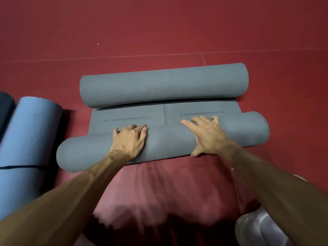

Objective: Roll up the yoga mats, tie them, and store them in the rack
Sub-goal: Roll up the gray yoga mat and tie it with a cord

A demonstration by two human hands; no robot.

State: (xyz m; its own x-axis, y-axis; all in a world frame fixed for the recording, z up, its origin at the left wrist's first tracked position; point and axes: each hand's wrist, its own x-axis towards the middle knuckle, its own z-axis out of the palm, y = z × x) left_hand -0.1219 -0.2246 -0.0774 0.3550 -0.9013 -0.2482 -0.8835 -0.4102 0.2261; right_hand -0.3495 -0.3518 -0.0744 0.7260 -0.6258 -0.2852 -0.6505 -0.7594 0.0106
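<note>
The left hand is lying on top of the near roll of a grey foam yoga mat, its fingers bending over the crest and digging into the crease where the roll is meeting the flat sheet. The right hand is pressing on the same roll further to the right, its fingers spreading wide and nearly straight across the top while the thumb is hooking down the near side. Neither hand is closing fully round the roll, which is too thick for that.

The grey foam yoga mat is lying on the dark red padded floor, straight in front of the person. A short flat stretch, printed with faint lines, is showing between the near roll and a far grey roll sitting across its far end; whether that far roll is part of the same mat cannot be told.

To the left, well apart from the grey mat, a rolled light blue ribbed yoga mat is lying with a thin black strap running round it. A darker roll is touching it at the frame's left edge. Red fabric, blurred, is filling the space between the forearms, and a pale grey shoe is showing at the lower right.
</note>
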